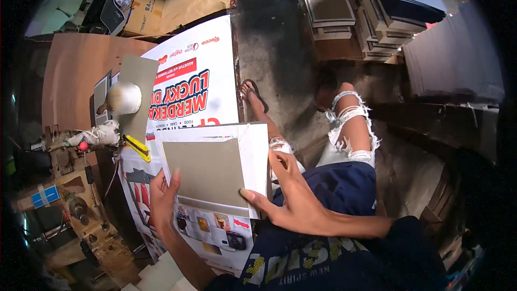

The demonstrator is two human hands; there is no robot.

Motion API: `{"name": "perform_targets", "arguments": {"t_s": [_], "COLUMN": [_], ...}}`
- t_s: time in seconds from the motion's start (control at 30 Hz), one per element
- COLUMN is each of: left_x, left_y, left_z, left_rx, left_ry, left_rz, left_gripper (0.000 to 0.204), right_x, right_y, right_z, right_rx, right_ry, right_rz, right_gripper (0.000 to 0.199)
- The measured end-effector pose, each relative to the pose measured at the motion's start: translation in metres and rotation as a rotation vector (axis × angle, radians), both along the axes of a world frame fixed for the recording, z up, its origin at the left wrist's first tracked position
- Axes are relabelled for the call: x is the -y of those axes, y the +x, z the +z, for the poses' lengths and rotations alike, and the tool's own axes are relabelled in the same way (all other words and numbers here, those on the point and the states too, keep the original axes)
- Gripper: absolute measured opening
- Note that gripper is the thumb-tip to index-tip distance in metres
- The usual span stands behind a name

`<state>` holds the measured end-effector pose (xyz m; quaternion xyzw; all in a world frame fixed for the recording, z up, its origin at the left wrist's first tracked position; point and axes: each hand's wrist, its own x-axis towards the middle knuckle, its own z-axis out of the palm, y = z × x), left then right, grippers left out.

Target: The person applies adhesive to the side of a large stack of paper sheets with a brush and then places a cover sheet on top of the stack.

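In front of me, over the poster-covered table, I hold a shallow cardboard box piece, a bare grey panel bordered by white paper. The thumb of my left hand lies on the panel's left side, while its other fingers go out of sight at the edge. My right hand grips the right side, thumb on the lower right corner and fingers along the outer edge. Beyond my left hand lies a yellow utility knife. A round white tub, its top blurred, stands on a sheet of grey board.
The large printed poster covers the worktable. At left is a worn machine with a red knob. Open cardboard cartons sit at the far left. Stacked grey-and-white boxes stand at the far right. My legs are beside the table.
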<state>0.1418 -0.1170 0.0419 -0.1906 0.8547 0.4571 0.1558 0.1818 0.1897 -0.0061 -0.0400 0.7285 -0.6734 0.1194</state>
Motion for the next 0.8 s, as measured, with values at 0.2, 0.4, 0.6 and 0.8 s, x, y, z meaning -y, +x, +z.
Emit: {"name": "perform_targets", "arguments": {"t_s": [0.2,0.4,0.6,0.8], "left_x": [0.001,0.017,0.032,0.031], "left_y": [-0.001,0.001,-0.001,0.000], "left_z": [0.001,-0.002,-0.001,0.003], "left_rx": [0.003,0.009,0.026,0.085], "left_ry": [0.080,0.123,0.183,0.057], "left_rz": [0.084,0.134,0.046,0.066], "left_gripper": [0.058,0.073,0.082,0.078], "right_x": [-0.006,-0.008,-0.012,-0.013], "right_y": [0.001,-0.011,-0.017,-0.017], "right_z": [0.000,-0.007,-0.008,-0.013], "right_rx": [0.046,0.216,0.220,0.217], "right_ry": [-0.053,-0.204,-0.223,-0.231], "right_rz": [-0.004,-0.082,-0.041,-0.009], "right_gripper": [0.080,0.070,0.073,0.077]}}
